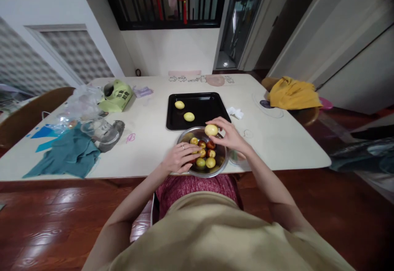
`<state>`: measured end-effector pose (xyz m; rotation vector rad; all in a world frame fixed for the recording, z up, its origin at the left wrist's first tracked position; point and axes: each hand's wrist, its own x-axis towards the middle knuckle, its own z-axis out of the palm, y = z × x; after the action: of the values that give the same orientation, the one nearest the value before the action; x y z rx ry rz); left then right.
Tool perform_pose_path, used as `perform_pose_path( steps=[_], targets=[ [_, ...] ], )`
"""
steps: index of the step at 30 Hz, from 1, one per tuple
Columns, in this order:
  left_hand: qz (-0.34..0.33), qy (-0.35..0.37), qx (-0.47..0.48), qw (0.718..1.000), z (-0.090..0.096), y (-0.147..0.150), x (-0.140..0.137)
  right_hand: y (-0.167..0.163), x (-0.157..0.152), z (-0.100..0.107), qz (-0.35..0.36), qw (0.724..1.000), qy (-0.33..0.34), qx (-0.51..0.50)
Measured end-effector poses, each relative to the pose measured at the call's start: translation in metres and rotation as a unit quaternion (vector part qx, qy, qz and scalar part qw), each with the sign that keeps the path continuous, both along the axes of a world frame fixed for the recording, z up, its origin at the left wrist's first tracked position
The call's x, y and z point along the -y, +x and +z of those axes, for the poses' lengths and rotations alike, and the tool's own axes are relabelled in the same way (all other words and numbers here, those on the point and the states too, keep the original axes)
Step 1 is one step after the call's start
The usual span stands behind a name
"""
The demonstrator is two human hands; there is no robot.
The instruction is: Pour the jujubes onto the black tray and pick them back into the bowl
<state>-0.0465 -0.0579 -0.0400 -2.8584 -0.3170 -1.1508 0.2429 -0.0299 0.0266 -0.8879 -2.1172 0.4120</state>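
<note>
A steel bowl (225, 156) sits at the table's near edge. It holds several round fruits (210, 162), some yellow-green and some mottled red-brown, which look like jujubes. My right hand (229, 136) pinches a pale yellow jujube (211, 130) over the bowl's far rim. Reaching over the bowl's left side, my left hand (181, 157) wears a ring and has its fingers stretched out over the fruits. What lies under its fingertips is partly hidden. Just beyond the bowl, a black baking tray (203, 102) carries two yellow jujubes, one farther left (179, 105) and one nearer (188, 117).
Right of the tray lies a crumpled white tissue (235, 112). The table's left side holds a teal cloth (66, 152), a clear plastic bag (83, 104) and a green paper bag (117, 96). A yellow cloth (292, 93) hangs over a chair at the right end.
</note>
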Motion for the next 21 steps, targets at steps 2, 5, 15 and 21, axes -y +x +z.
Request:
perform_pose_path(
  steps=[2, 5, 15, 21],
  targets=[
    [0.004, 0.006, 0.000, 1.000, 0.000, 0.000, 0.000, -0.001, 0.012, -0.003, -0.001, 0.999, -0.025, 0.023],
    [0.007, 0.009, -0.001, 1.000, 0.000, 0.001, 0.000, -0.004, 0.020, -0.006, -0.001, 0.997, -0.049, 0.055],
    [0.016, -0.004, -0.019, 1.000, -0.007, -0.003, -0.002, -0.010, 0.025, -0.014, 0.026, 0.992, -0.042, 0.112],
    [0.009, 0.011, -0.002, 1.000, -0.002, -0.001, 0.000, -0.007, 0.027, -0.019, 0.034, 0.992, -0.056, 0.110]
  ],
)
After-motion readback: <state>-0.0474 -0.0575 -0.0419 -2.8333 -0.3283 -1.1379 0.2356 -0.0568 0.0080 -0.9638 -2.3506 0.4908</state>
